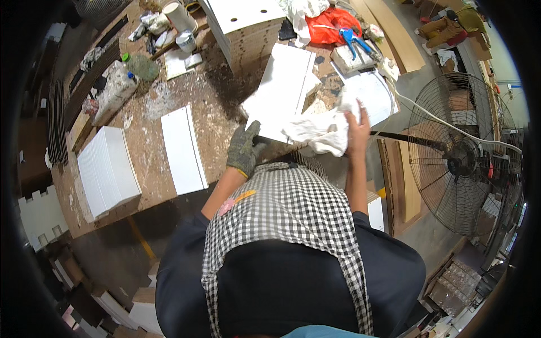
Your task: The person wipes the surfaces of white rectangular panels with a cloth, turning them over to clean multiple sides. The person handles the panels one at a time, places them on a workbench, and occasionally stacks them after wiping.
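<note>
Nearest my view: black-and-white checked apron (287,197), forearms reaching out on either side of it. Hands well apart from each other, both engaged. I have the left hand (242,149), in a grey-green glove, gripping the near left corner of a white board (286,76). The right hand (357,127), bare, I have closed around a bunched white cloth (318,130).

Position of board: beyond and between the hands, tilted in plan, its near end by the gloved fingers, its far end leaning away over the workbench (220,104). Cloth overlaps its near right corner in my view; contact there I cannot tell.

Left of the gloved hand, well apart: a lone white panel (183,149), then a low stack of white panels (110,169). Right of the bare hand: a caged fan (456,160).

Farther: tall stack (248,39) behind the board; blue-handled cutter (352,42) near a red plastic bag (332,27).
</note>
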`<state>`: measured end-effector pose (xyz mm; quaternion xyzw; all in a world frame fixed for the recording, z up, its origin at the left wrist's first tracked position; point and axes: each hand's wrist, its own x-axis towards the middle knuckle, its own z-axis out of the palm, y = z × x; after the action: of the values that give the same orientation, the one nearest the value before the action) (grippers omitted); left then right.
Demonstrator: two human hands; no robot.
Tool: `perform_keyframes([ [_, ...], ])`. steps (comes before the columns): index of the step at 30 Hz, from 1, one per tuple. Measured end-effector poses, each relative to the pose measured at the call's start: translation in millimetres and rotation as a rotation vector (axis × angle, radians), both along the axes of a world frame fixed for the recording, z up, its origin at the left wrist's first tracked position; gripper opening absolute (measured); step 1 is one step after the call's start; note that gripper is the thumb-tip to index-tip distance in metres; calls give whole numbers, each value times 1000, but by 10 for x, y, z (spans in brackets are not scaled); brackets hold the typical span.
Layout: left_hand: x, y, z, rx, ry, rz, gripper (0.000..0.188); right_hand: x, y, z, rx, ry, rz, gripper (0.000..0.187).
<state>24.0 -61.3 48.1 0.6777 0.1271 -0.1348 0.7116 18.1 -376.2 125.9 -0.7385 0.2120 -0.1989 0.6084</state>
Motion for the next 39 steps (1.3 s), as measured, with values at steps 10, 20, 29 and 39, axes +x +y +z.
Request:
perform_keyframes([
  [10,166,-128,509,-448,479,359,54,506,-61,551,-626,-77,416,44],
  [20,227,-128,467,-555,509,398,40,-374,659,116,-423,-22,1113,39],
  [29,2,65,972,404,-298,36,32,24,507,738,-207,-216,351,50],
  [39,6,-89,1142,545,-682,-157,38,1510,-173,-46,-567,-358,154,26],
])
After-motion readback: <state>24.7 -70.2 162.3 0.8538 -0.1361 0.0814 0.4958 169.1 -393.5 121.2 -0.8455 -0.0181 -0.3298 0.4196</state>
